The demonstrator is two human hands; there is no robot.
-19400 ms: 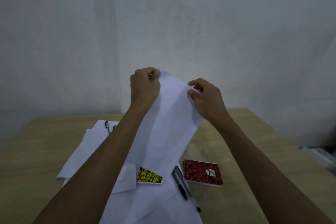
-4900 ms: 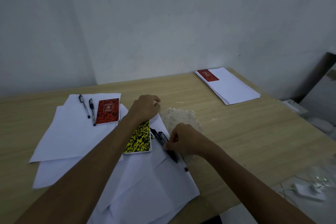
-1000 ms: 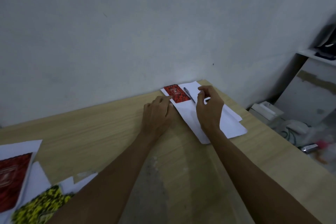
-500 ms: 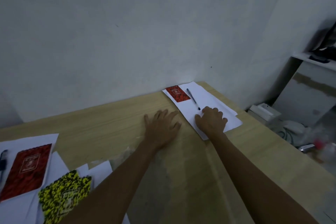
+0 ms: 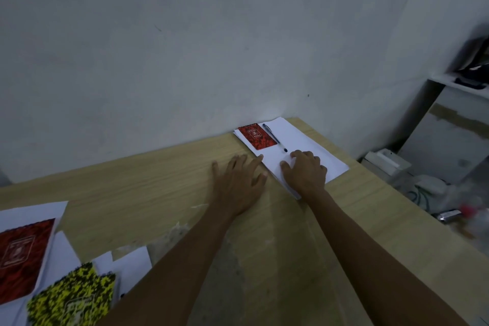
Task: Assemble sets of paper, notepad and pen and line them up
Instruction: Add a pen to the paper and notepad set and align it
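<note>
A white paper sheet stack [image 5: 304, 140] lies at the table's far right corner, against the wall. On its far end sit a small red notepad [image 5: 256, 136] and, just right of it, a dark pen [image 5: 274, 137]. My right hand [image 5: 304, 172] rests palm down on the near part of that paper, fingers loosely curled, holding nothing. My left hand [image 5: 238, 180] lies flat on the bare wood beside the paper's left edge, fingers spread, fingertips touching the edge. At the near left lie more white sheets [image 5: 31, 213] with a larger red notepad [image 5: 21, 257] and a yellow-black notepad [image 5: 71, 299].
The wooden table [image 5: 148, 180] stands against a grey wall. Beyond its right edge are a white box [image 5: 387, 163], cables, blurred small items and a shelf unit [image 5: 460, 114].
Both hands have drawn back from the red notepad and pen toward me since one second ago; the pen now lies free on the paper. The view has swung slightly left.
</note>
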